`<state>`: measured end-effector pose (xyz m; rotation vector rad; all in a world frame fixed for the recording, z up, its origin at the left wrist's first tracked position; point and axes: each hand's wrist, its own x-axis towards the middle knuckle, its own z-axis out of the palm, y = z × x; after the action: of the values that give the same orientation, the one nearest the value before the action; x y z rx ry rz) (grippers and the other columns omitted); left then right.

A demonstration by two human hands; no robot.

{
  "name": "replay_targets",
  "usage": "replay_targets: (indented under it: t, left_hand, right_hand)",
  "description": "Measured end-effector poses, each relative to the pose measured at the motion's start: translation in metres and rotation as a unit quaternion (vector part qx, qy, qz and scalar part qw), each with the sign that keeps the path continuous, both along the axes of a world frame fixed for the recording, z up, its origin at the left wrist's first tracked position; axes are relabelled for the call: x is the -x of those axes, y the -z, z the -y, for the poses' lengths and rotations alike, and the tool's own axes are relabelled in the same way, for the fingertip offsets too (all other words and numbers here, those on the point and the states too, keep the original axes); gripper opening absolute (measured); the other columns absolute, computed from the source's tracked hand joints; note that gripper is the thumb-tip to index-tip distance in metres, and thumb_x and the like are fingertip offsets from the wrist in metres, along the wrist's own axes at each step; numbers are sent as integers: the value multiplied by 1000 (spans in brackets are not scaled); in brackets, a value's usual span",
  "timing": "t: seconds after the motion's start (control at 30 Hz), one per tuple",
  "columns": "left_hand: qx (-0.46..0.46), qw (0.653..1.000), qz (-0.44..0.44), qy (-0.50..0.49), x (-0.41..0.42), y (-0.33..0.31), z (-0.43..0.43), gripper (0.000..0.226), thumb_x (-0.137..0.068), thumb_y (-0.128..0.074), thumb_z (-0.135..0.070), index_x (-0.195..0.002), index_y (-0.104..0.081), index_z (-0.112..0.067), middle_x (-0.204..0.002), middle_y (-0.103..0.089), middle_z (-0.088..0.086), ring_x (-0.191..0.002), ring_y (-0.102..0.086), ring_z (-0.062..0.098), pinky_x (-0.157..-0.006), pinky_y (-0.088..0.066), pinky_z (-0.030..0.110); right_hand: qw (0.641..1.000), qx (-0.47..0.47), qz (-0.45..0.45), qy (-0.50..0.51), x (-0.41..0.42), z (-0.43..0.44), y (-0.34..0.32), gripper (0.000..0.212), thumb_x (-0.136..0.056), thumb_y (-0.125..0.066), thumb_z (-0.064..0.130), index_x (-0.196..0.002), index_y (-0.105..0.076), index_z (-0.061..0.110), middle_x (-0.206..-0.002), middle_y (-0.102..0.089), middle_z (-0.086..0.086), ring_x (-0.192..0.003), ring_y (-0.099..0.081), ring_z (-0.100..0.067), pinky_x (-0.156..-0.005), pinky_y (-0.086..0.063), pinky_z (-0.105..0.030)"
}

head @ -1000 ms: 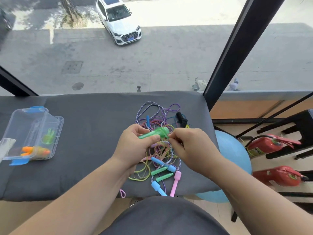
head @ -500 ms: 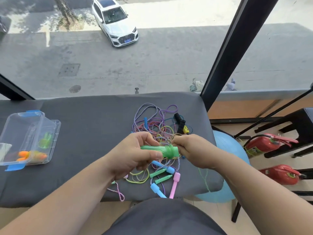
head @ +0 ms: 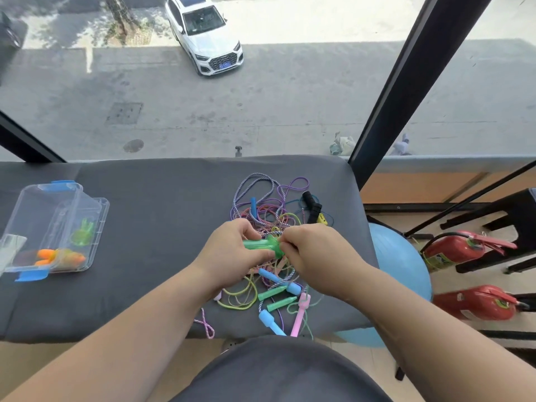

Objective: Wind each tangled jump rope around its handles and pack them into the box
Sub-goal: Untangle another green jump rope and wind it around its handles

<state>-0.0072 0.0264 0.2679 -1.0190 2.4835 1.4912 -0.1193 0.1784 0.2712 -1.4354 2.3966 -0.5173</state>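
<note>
A tangle of coloured jump ropes (head: 269,210) lies on the grey padded table (head: 150,216). My left hand (head: 229,256) grips a pair of green handles (head: 262,245) held level above the pile. My right hand (head: 316,256) pinches the thin green cord at the flared end of those handles. Loose blue, green and pink handles (head: 282,303) lie below my hands near the front edge. A clear plastic box (head: 58,227) with blue clips stands open at the left, holding an orange rope and a green rope.
A black handle (head: 313,207) lies at the pile's right side. Right of the table are a blue exercise ball (head: 397,262), two red fire extinguishers (head: 464,248) and a black stool. A window with a dark frame post rises behind the table.
The green handles went from tilted to level and sank slightly toward the pile. My right hand moved in close to their flared end, working the green cord.
</note>
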Motion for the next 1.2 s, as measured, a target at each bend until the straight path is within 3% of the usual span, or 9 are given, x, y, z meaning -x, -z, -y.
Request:
replay_targets:
  t: [0.1,0.27,0.37,0.5,0.7,0.93,1.03,1.13,1.2]
  left_hand:
    - [-123,984,-52,-119,5,-4,-8,27,-82,-81,-5,-95,-58,-3,-86,-66,10,-49,-61,1,-41,-46,20]
    - [-310,913,-160,-209,7,-5,-6,27,-86,-74,-1,-97,-51,-7,-62,-49,10,-37,-32,11,-40,-33,24]
    - [-411,875,-191,-167,5,-11,-7,35,-77,-80,-3,-95,-52,-9,-61,-47,9,-40,-27,11,-41,-30,23]
    - [-474,859,-181,-70,-1,-17,-5,28,-71,-78,-10,-87,-55,-11,-58,-48,7,-38,-26,7,-40,-28,20]
    - [-297,947,-35,113,-6,-24,1,29,-73,-80,-8,-88,-56,-10,-63,-57,6,-41,-37,15,-40,-32,22]
    - [26,982,25,183,6,-12,-1,31,-71,-90,-24,-79,-60,-21,-81,-62,-7,-64,-52,3,-63,-44,24]
    - [-25,998,-16,49,7,-6,0,30,-70,-89,-20,-81,-62,-15,-82,-73,5,-67,-65,15,-65,-53,37]
    - [-65,996,-47,-47,11,-6,-4,29,-76,-87,-14,-88,-62,-8,-81,-72,8,-64,-69,15,-61,-54,32]
    - [-143,980,-68,-124,13,-8,-6,25,-83,-80,-5,-91,-56,-5,-71,-63,8,-43,-56,10,-46,-47,24]
  right_hand:
    - [997,74,5,20,-9,-5,4,28,-99,-48,26,-85,-65,10,-75,-64,-5,-71,-55,-27,-62,-39,-36]
    - [978,167,95,84,-9,-18,9,12,-96,-62,17,-86,-69,16,-68,-60,24,-65,-56,-6,-63,-46,-23]
    - [971,177,147,70,-5,-23,12,17,-98,-58,22,-82,-64,21,-64,-58,17,-64,-56,-10,-62,-45,-21]
    - [986,123,102,37,12,-29,21,28,-99,-45,38,-83,-61,21,-69,-56,11,-65,-49,-12,-63,-44,-34]
    - [993,-36,82,-73,36,-24,10,17,-102,-51,30,-93,-62,20,-82,-56,12,-75,-45,-12,-69,-39,-32]
    - [997,-32,28,-60,27,1,-11,14,-96,-57,28,-93,-69,20,-86,-68,2,-79,-56,-21,-71,-48,-35]
    - [1000,16,13,-14,15,3,-10,19,-97,-54,24,-85,-64,14,-79,-65,-2,-74,-53,-25,-67,-45,-37]
    - [998,67,-1,13,4,-1,-3,23,-98,-50,24,-81,-63,13,-74,-61,-4,-71,-52,-27,-65,-45,-41]
    - [994,105,1,35,-2,-6,1,27,-96,-49,26,-82,-66,12,-74,-64,-4,-69,-55,-26,-63,-47,-41]
